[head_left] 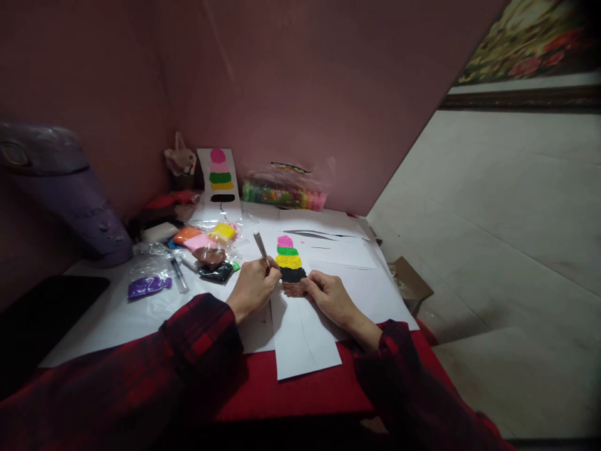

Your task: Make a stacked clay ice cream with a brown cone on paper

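My left hand (256, 285) is closed around a slim, silvery pen-shaped tool (260, 245), its tip hidden behind the fingers. Under both hands lies a white paper strip (305, 344) bearing stacked bands of coloured modelling clay. From the far end these are a pink clay band (284, 242), a green one, a yellow clay band (288, 260), a black clay band (292, 275) and a textured brown clay band (293, 289). My right hand (331, 297) has thumb and fingers closed at the brown band's right edge; what they pinch, if anything, is hidden.
Bagged clay, including a purple packet (149, 287) and a yellow packet (222, 232), lies left. A similar coloured card (220, 181) leans on the wall beside a bag of clay sticks (286, 195). A purple bottle (79, 200) stands far left. White sheets cover the red table (291, 394).
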Demonstrator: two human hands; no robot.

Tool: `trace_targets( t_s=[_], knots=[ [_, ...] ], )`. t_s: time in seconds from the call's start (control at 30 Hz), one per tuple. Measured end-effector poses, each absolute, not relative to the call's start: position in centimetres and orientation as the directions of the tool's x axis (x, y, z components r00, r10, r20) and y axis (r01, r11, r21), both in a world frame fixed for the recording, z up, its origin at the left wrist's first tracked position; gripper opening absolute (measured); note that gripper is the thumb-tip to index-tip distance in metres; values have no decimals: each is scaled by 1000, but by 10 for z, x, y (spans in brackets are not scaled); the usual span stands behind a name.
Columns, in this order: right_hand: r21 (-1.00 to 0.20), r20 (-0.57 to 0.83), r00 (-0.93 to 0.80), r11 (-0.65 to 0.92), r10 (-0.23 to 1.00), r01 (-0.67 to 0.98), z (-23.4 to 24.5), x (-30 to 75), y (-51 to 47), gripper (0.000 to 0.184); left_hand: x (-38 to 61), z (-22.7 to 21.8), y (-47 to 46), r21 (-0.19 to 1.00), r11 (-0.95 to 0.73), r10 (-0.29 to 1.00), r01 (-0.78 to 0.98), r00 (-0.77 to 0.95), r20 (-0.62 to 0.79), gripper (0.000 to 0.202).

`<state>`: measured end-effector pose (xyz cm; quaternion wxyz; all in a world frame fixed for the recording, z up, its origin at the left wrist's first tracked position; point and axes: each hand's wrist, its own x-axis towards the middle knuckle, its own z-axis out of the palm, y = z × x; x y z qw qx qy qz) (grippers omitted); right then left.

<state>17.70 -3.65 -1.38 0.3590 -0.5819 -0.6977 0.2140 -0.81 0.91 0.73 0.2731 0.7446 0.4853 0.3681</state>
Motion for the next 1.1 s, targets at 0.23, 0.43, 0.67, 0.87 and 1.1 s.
trace_targets(
  t_s=[0.23, 0.43, 0.67, 0.87, 1.1],
  knots=[
    [-710, 247, -64, 226, 967, 667, -15, 177, -37, 30, -9, 5, 11, 808, -334, 942, 485, 207, 265, 21],
    [-720, 248, -65, 228, 967, 655, -14, 177, -36, 30, -6, 2, 10, 817, -349, 933, 458, 251, 258, 22],
    [-724, 253, -62, 231, 965, 650, -14, 176, -37, 30, -6, -1, 13, 801, -366, 928, 474, 258, 271, 22],
    [-719, 249, -65, 229, 966, 656, -14, 176, -37, 30, -9, 3, 13, 789, -349, 936, 505, 231, 266, 22],
    [-714, 250, -65, 229, 966, 661, -13, 177, -37, 29, -8, 6, 12, 808, -359, 931, 468, 239, 276, 21]
  ],
)
